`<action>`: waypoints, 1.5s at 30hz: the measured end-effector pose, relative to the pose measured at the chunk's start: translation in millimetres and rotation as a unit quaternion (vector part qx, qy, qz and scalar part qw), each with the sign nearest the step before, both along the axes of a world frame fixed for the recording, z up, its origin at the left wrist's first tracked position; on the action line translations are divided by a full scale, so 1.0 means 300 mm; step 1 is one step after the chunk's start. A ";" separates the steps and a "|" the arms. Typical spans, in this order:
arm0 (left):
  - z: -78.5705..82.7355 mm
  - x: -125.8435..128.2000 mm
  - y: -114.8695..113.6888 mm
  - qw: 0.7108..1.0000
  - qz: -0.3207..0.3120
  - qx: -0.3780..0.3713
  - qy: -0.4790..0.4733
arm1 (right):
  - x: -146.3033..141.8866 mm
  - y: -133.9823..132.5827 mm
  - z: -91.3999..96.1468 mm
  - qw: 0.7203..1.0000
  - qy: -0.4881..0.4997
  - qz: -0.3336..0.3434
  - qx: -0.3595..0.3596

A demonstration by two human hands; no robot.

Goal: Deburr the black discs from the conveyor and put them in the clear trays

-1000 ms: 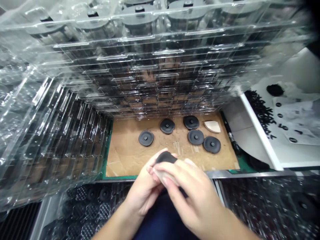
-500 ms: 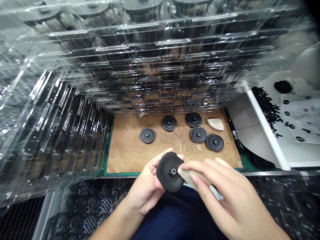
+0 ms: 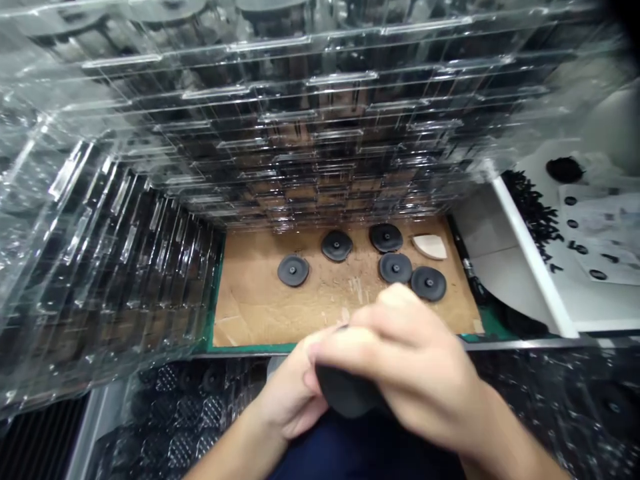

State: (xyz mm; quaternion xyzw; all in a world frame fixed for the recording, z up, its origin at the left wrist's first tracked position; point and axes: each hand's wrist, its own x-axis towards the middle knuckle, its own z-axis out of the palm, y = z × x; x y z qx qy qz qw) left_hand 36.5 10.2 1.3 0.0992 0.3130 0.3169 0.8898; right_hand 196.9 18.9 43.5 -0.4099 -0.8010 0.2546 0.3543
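Low in front of me, my left hand [image 3: 293, 393] grips a black, rounded plastic disc [image 3: 350, 395] by its left edge. My right hand [image 3: 420, 363] is closed over the disc's upper side, its thumb and fingers reaching across toward my left fingertips. The right fingers are a little blurred, and whatever they hold is hidden beneath them. Beyond my hands, several similar discs with small centre posts, one of them a disc [image 3: 293, 271] at the left, lie on a cardboard sheet [image 3: 250, 300]. A pale beige, leaf-shaped piece [image 3: 430, 247] rests at the sheet's right.
Tall stacks of clear plastic trays [image 3: 320, 133] rise behind the cardboard, with more tray stacks [image 3: 100, 247] on the left. To the right, a white divider [image 3: 535, 253] borders a surface with small black parts [image 3: 533, 207] and papers. More clear trays [image 3: 185, 413] lie below the front edge.
My right hand has swung left and over the disc, covering its centre post. The beige piece seen in its fingers earlier is now out of sight. The disc has tilted and dropped slightly.
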 end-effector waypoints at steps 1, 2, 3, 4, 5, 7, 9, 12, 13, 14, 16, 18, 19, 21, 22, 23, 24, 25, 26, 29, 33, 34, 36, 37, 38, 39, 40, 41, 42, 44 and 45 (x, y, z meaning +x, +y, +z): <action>-0.003 -0.004 -0.002 1.000 0.013 -0.002 -0.011 | 0.019 0.002 -0.022 0.999 0.003 -0.046 -0.021; -0.005 -0.010 -0.004 0.999 0.022 -0.004 -0.028 | 0.039 0.000 -0.050 0.994 0.000 -0.101 -0.048; -0.007 -0.017 -0.005 0.998 0.029 -0.006 -0.046 | 0.057 -0.007 -0.084 0.985 -0.004 -0.151 -0.083; -0.009 -0.024 -0.005 0.998 0.033 -0.008 -0.060 | 0.070 -0.019 -0.124 0.974 -0.007 -0.191 -0.123; -0.011 -0.031 -0.005 0.997 0.035 -0.008 -0.069 | 0.077 -0.038 -0.169 0.962 -0.008 -0.217 -0.163; -0.018 -0.040 -0.004 0.997 0.037 -0.002 -0.072 | 0.072 -0.087 -0.267 0.947 -0.007 -0.228 -0.227; -0.027 -0.040 -0.003 0.997 0.045 0.001 -0.064 | 0.051 -0.135 -0.353 0.942 -0.008 -0.210 -0.260; -0.034 -0.031 -0.003 0.997 0.042 0.008 -0.063 | 0.033 -0.164 -0.393 0.942 -0.008 -0.199 -0.270; -0.033 -0.028 -0.002 0.997 0.037 0.012 -0.067 | 0.034 -0.161 -0.371 0.940 -0.005 -0.212 -0.268; -0.031 -0.025 -0.002 0.997 0.032 0.015 -0.071 | 0.037 -0.153 -0.333 0.938 0.002 -0.232 -0.259; -0.026 -0.020 -0.001 0.997 0.028 0.019 -0.070 | 0.044 -0.130 -0.223 0.943 0.023 -0.268 -0.194; -0.024 -0.017 -0.004 0.998 0.035 0.024 -0.056 | 0.041 -0.107 -0.109 0.969 0.037 -0.236 -0.064; -0.024 -0.016 -0.006 0.998 0.041 0.025 -0.040 | 0.036 -0.096 -0.064 0.984 0.035 -0.176 -0.006; -0.028 -0.017 -0.014 0.998 0.058 0.020 0.012 | 0.022 -0.078 -0.014 0.995 0.017 -0.087 0.036; -0.030 -0.018 -0.018 0.997 0.067 0.013 0.040 | 0.016 -0.073 -0.006 0.997 -0.002 -0.078 0.027; -0.032 -0.019 -0.022 0.995 0.076 0.007 0.064 | 0.011 -0.069 -0.006 0.995 -0.021 -0.093 0.010; -0.032 -0.020 -0.026 0.993 0.083 0.003 0.079 | 0.006 -0.068 -0.011 0.993 -0.035 -0.116 -0.002; -0.031 -0.020 -0.028 0.993 0.086 0.004 0.082 | 0.002 -0.068 -0.017 0.990 -0.040 -0.133 -0.009; -0.030 -0.020 -0.029 0.993 0.084 0.008 0.078 | -0.002 -0.069 -0.025 0.991 -0.027 -0.134 -0.006; -0.026 -0.016 -0.024 0.993 0.088 0.006 0.074 | 0.000 -0.061 -0.058 0.993 0.057 -0.102 -0.032; -0.022 -0.017 -0.011 0.988 0.124 -0.009 0.091 | 0.040 -0.038 -0.175 0.955 0.105 -0.190 -0.203; -0.021 -0.019 -0.009 0.988 0.126 -0.006 0.091 | 0.048 -0.041 -0.219 0.943 0.109 -0.215 -0.231; -0.019 -0.023 -0.008 0.988 0.126 -0.003 0.090 | 0.053 -0.060 -0.310 0.932 0.106 -0.235 -0.254; -0.019 -0.025 -0.008 0.988 0.128 -0.004 0.091 | 0.051 -0.073 -0.350 0.932 0.098 -0.235 -0.258; -0.019 -0.026 -0.009 0.987 0.130 -0.006 0.091 | 0.047 -0.087 -0.379 0.933 0.088 -0.230 -0.262; -0.020 -0.026 -0.010 0.987 0.130 -0.008 0.093 | 0.042 -0.098 -0.396 0.933 0.081 -0.227 -0.266; -0.021 -0.025 -0.010 0.987 0.128 -0.008 0.095 | 0.039 -0.105 -0.396 0.933 0.076 -0.229 -0.268; -0.023 -0.024 -0.011 0.987 0.126 -0.006 0.096 | 0.035 -0.107 -0.379 0.932 0.076 -0.234 -0.266; -0.025 -0.022 -0.011 0.987 0.124 -0.005 0.099 | 0.031 -0.104 -0.347 0.930 0.079 -0.246 -0.262; -0.028 -0.016 -0.010 0.987 0.120 -0.002 0.104 | 0.016 -0.088 -0.248 0.930 0.094 -0.275 -0.225; -0.028 -0.013 -0.010 0.987 0.118 -0.001 0.106 | 0.003 -0.079 -0.192 0.933 0.101 -0.287 -0.190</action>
